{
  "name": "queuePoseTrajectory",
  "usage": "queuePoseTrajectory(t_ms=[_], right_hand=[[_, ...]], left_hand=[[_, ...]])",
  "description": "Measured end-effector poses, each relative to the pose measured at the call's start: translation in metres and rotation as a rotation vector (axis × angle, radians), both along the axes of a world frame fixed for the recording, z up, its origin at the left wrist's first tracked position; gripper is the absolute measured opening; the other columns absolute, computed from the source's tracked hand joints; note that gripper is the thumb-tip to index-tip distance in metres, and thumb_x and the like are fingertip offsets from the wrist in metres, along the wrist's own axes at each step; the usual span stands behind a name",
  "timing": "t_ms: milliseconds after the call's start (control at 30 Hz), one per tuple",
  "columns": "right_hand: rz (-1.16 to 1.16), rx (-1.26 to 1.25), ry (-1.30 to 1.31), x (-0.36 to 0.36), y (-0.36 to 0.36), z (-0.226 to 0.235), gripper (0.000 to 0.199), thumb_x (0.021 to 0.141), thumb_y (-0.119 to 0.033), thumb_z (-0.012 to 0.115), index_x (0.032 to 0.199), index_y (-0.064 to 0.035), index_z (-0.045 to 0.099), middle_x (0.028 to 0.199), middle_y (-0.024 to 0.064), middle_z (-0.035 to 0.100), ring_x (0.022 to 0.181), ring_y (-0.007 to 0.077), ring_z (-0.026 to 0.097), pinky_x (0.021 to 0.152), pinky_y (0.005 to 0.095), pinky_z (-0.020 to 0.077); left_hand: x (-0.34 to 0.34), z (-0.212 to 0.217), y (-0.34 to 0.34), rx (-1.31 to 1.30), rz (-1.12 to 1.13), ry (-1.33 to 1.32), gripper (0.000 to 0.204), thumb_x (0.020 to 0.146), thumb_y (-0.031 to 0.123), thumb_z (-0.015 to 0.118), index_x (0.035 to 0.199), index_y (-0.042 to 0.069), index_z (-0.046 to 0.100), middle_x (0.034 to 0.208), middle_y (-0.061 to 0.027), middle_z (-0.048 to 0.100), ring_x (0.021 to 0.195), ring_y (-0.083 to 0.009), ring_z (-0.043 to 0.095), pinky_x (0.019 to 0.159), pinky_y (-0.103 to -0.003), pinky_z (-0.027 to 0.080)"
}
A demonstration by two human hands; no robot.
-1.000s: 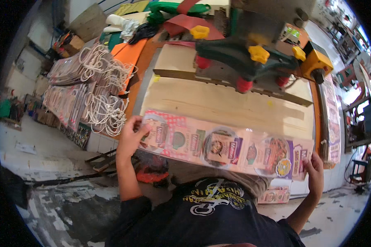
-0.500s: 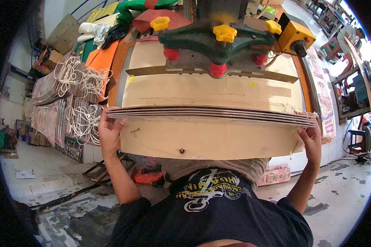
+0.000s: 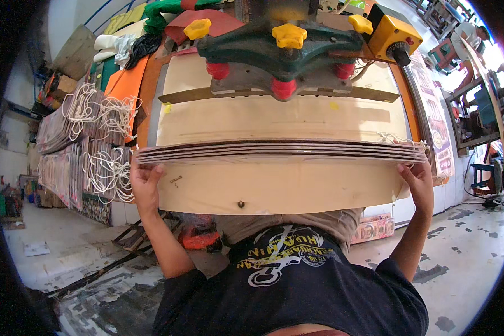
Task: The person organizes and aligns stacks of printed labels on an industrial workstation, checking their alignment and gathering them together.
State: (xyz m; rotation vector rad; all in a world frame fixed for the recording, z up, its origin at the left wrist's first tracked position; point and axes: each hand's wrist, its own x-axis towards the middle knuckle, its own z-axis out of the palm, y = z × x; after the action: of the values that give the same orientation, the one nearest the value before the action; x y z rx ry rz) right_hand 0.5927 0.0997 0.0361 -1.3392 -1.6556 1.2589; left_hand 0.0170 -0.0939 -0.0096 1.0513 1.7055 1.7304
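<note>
At far left, bundles of flat paper bags with white cord handles (image 3: 89,145) lie heaped beside the wooden worktable (image 3: 274,187). Next we see the left hand (image 3: 144,182) closed around the left end of a stack of flat printed sheets (image 3: 280,150), fingers curled under it and thumb at the edge. The stack is held level and edge-on to us, just above the bare front part of the table, spanning almost its whole width. Behind it, mid-table, stands a green press head (image 3: 283,47) with yellow knobs and red collars, a long metal bar beneath it; a yellow switch box (image 3: 395,36) sits at its right. At the right end of the stack the right hand (image 3: 419,182) grips in the same way, palm turned inward.

We judge the step in hand to be squaring and carrying the stack toward the press. The next move, as we read it, calls for both hands to keep the edges flush and level while sliding the sheets under the bar, fingers kept clear.
</note>
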Motion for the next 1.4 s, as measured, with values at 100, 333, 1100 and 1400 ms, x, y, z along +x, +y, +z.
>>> queuePoseTrajectory(t_ms=[100,333,1100,1400], right_hand=[[0.028,0.015,0.047,0.001,0.001,-0.002,0.053,0.086,-0.015,0.077,0.133,0.0013,0.056,0.133,0.0111,0.061,0.125,0.0216,0.056,0.111,0.0381,0.0393],[0.049,0.04,0.071,0.0,0.002,-0.002,0.055,0.086,-0.017,0.078,0.133,0.0018,0.057,0.133,0.0125,0.061,0.125,0.0226,0.057,0.11,0.0387,0.0403],[0.041,0.239,-0.116,0.014,0.03,-0.042,0.026,0.093,-0.01,0.07,0.115,0.0012,0.062,0.102,0.0057,0.07,0.093,0.013,0.065,0.084,0.0301,0.0516],[0.015,0.188,0.14,-0.016,0.051,-0.049,0.033,0.096,-0.016,0.068,0.123,0.0018,0.058,0.106,0.005,0.068,0.095,0.0119,0.065,0.085,0.0276,0.0516]], left_hand=[[0.001,0.0,0.0,0.015,-0.002,0.016,0.053,0.085,0.014,0.081,0.129,0.003,0.053,0.113,-0.004,0.065,0.102,-0.0126,0.061,0.086,-0.027,0.051],[0.003,0.004,0.0,-0.012,-0.04,0.045,0.052,0.086,0.019,0.081,0.128,0.003,0.054,0.125,-0.0117,0.067,0.106,-0.0152,0.063,0.084,-0.025,0.049],[0.002,0.015,0.025,-0.259,0.015,0.302,0.025,0.084,-0.005,0.071,0.108,0.001,0.066,0.097,-0.004,0.07,0.089,-0.0127,0.064,0.084,-0.029,0.05],[-0.014,-0.001,0.052,-0.206,0.006,0.249,0.03,0.086,0.006,0.076,0.113,0.001,0.065,0.097,-0.004,0.07,0.088,-0.0127,0.063,0.084,-0.027,0.049]])
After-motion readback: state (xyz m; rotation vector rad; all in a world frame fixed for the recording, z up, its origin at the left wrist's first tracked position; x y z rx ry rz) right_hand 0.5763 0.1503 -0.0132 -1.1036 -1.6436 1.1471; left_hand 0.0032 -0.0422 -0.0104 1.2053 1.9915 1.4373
